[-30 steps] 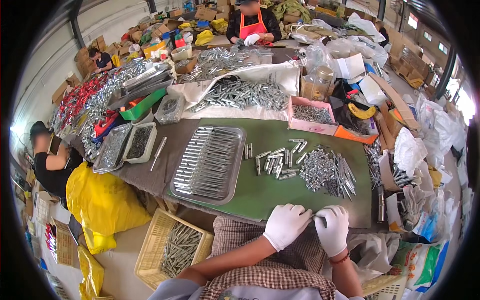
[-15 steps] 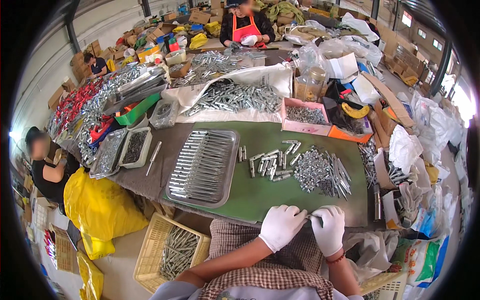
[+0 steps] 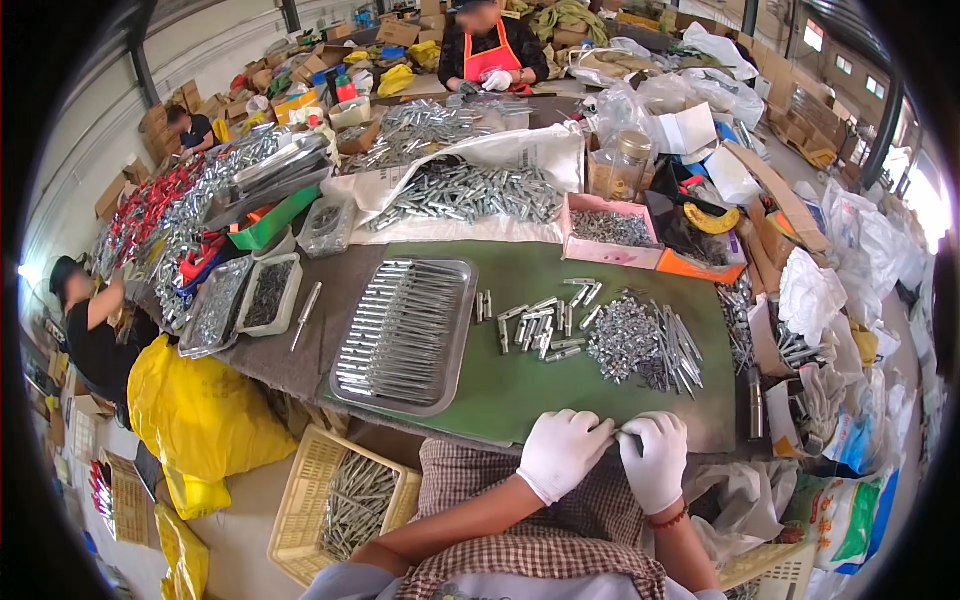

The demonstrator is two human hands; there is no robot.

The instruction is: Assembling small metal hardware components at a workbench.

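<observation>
Both my hands wear white gloves and meet at the near edge of the green work mat [image 3: 510,400]. My left hand [image 3: 566,455] and my right hand [image 3: 655,460] are closed, fingertips pinched together around a small metal piece mostly hidden by the gloves. Just beyond them lies a pile of small silvery metal parts [image 3: 622,340], with pointed metal rods [image 3: 680,350] at its right side. Short metal cylinders [image 3: 545,325] are scattered farther left. A metal tray [image 3: 405,335] holds rows of pointed metal pieces side by side.
A pink box [image 3: 608,232] of small parts stands at the mat's far edge. Beyond it, a white sack [image 3: 545,155] carries heaped metal cylinders. A yellow basket [image 3: 300,500] of rods sits below the table. One co-worker [image 3: 490,50] sits opposite; others are at left.
My hands stay almost in place, fingertips still together. At left, a co-worker has raised an arm toward the table; the person opposite has shifted their hands slightly.
</observation>
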